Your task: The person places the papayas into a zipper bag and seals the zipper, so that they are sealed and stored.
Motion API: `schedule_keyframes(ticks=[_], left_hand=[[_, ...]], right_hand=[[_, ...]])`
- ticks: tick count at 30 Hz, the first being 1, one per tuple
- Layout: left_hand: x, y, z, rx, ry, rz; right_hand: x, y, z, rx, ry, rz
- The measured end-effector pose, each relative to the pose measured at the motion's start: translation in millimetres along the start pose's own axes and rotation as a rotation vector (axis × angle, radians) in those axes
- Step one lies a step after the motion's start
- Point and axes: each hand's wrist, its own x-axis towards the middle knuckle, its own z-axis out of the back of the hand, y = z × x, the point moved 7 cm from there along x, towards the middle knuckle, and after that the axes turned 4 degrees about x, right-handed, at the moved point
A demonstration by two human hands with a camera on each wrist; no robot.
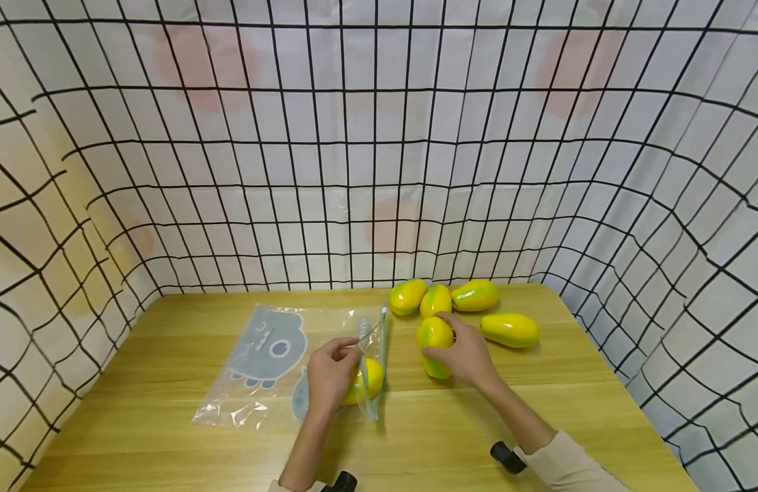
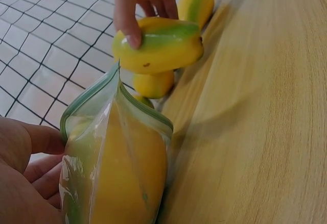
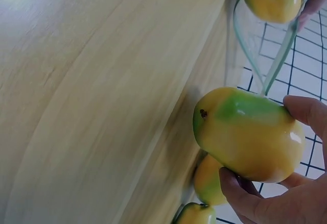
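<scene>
A clear zip bag with a grey cartoon print lies on the table, its green-edged mouth facing right and held apart. One yellow-green papaya is inside, close to the mouth. My left hand pinches the bag's upper edge near the opening between thumb and fingers. To the right of the mouth, my right hand grips another papaya, thumb on one side and fingers on the other. The left wrist view shows this papaya above the table, beyond the bag's mouth and outside it.
Several more papayas lie at the back right: one on the left, one in the middle, one behind and one farther right. A black wire grid over white cloth encloses the wooden table at the back and sides.
</scene>
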Motion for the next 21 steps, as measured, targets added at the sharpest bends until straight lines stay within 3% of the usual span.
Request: schedule_keyframes(ticks=[11,21], left_hand=[[0.6,-0.6,0.0,0.014,0.0,-0.004],[0.0,0.0,0.6,0.008,-0.001,0.006]], right_hand=[[0.8,15.5,-11.4,0.036,0.05,-0.004],[0.7,16.4,-21.2,0.313,0.097,-0.145]])
